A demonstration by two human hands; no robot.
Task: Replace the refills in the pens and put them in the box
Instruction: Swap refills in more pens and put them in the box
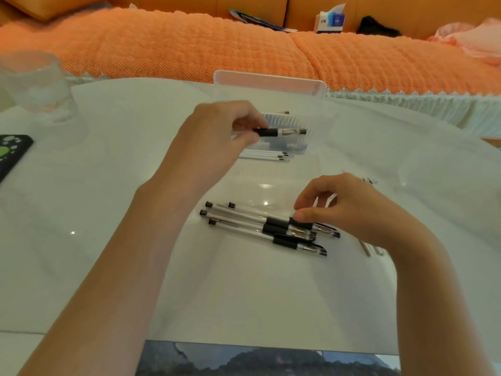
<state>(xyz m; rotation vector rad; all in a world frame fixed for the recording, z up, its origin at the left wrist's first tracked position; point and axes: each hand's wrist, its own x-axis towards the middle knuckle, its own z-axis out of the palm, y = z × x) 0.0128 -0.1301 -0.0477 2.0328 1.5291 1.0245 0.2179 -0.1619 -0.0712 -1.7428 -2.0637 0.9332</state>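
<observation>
My left hand (219,131) pinches a pen (282,131) by its black grip and holds it level over the clear plastic box (271,80) at the back of the table. White refills (267,155) lie in a row just in front of the box. Several clear pens (260,227) with black grips and caps lie side by side in the middle of the table. My right hand (349,207) reaches down onto them, its thumb and forefinger pinching the grip of the top pen (301,222).
A glass (38,88) stands at the far left, with a phone in a dark case (10,156) in front of it. More thin parts (371,249) lie by my right wrist. An orange sofa (189,47) runs behind the table. A tissue box (330,20) sits on it.
</observation>
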